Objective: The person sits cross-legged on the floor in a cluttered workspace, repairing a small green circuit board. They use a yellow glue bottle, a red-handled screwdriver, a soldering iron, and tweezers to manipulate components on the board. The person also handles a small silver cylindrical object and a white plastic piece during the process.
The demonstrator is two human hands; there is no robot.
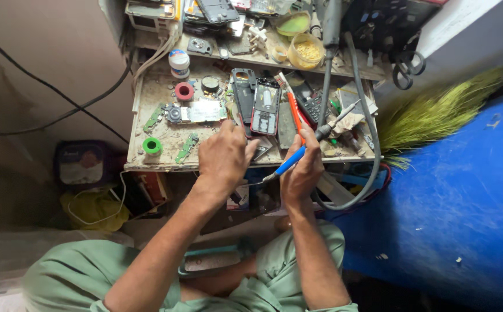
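The right hand [301, 173] is closed in a pen-like grip around a blue-handled soldering iron [297, 155], which slants from its cord end below the workbench [147, 130] edge up to its tip just right of the opened red-and-black phone [265, 107]. An orange-handled tool [294, 115] stands just beyond the right fingers; whether they touch it cannot be told. The left hand [224, 157] sits at the bench's front edge, just left of the right hand, fingers curled down onto a small flat part [261, 148] that its back mostly hides. Below the bench edge, the shelf contents lie in shadow and are hard to make out. Left of the phone lie a green circuit board [196, 111], a red tape roll [184, 91] and a green roll [152, 145] near the front edge, with some bare bench top between them. Right of the phone a grey hose [373, 144] loops over the bench's side. Beyond, a cluttered upper shelf [297, 60] is cut off by the frame.
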